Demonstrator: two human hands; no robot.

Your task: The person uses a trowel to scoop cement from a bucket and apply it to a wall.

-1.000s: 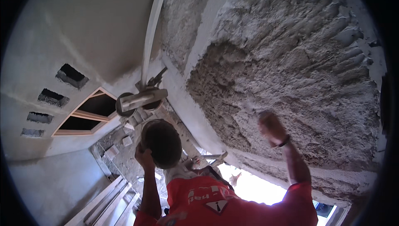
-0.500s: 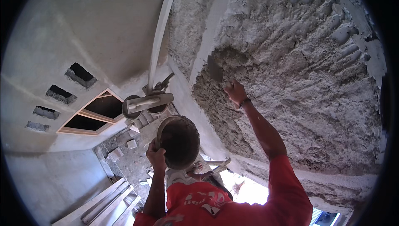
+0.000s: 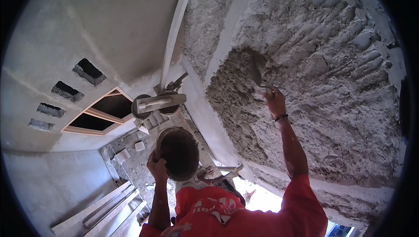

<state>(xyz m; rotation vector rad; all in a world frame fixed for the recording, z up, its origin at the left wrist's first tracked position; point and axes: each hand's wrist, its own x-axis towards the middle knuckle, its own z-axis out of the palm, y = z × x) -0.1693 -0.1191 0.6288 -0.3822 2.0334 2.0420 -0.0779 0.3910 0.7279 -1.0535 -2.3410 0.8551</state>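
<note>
My right hand (image 3: 275, 102) is closed round the handle of a trowel (image 3: 255, 72), whose grey blade lies against the rough plastered wall (image 3: 314, 115). Darker, wet-looking mortar (image 3: 235, 93) covers the part of the wall beside the blade. Lower down and to the left, my left hand (image 3: 157, 167) grips the rim of a round dark bucket (image 3: 178, 153). The bucket is tilted with its mouth toward me; its inside is too dark to make out.
Two buckets (image 3: 142, 114) stand beyond, with a plastering float (image 3: 160, 102) laid across them. A long pale straightedge (image 3: 174, 36) leans in the corner. At left are a wooden window frame (image 3: 102, 117), wall openings (image 3: 89, 71) and planks (image 3: 94, 208) on the floor.
My right hand and the trowel have moved to the right along the wall. My left hand has shifted slightly left and down with the bucket.
</note>
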